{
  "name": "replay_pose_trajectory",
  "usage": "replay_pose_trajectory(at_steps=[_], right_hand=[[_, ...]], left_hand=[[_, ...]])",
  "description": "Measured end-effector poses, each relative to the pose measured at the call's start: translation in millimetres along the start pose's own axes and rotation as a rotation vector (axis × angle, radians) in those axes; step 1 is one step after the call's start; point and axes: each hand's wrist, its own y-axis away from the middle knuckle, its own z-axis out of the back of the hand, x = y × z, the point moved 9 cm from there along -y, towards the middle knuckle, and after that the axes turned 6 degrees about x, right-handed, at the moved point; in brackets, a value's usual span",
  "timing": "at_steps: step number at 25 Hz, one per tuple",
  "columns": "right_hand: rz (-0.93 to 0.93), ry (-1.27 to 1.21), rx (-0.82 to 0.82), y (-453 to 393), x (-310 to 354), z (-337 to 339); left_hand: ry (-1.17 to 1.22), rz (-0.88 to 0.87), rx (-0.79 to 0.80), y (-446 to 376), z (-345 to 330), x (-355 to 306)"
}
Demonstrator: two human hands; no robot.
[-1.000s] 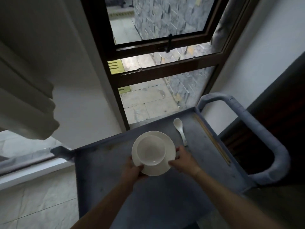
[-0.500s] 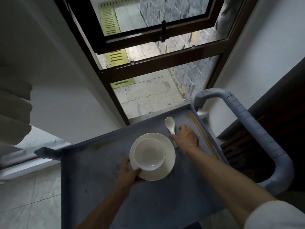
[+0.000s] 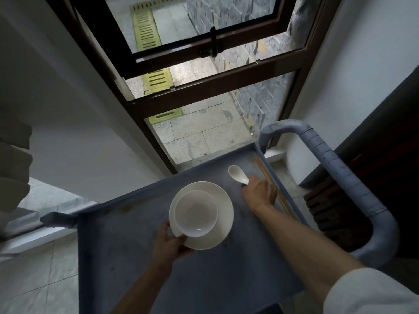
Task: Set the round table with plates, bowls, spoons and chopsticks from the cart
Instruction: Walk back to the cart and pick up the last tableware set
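A grey, scuffed cart (image 3: 127, 257) carries a round glossy white plate (image 3: 223, 217) with a bowl (image 3: 196, 213) nested on it. Left hand (image 3: 169, 244) grips the plate's near rim. Right hand (image 3: 260, 192) curls around the white spoon (image 3: 235, 174) handle, beside thin wooden chopsticks (image 3: 264, 169) along the cart's right edge.

Grey cart top (image 3: 140, 264), chopsticks (image 3: 272, 184) along its right rim.

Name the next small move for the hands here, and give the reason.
Probably lift the spoon clear: the right hand already grips its handle, while the left hand holds the plate with the bowl on it. The chopsticks lie beside the cart wall, ungathered.
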Motion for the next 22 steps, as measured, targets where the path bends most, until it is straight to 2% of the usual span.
replay_pose_trajectory(at_steps=[4, 12, 17, 22], right_hand=[[-0.057, 0.043, -0.079, 23, -47, 9], [-0.17, 0.157, 0.007, 21, -63, 7], [-0.03, 0.323, 0.178, 7, -51, 2], [0.154, 0.315, 0.148, 9, -45, 6]], left_hand=[[0.0, -0.042, 0.028, -2, -11, -14], [-0.025, -0.055, 0.04, -5, -12, -19], [-0.011, -0.046, 0.024, 1, -10, -14], [-0.007, -0.062, 0.014, 9, -14, -16]])
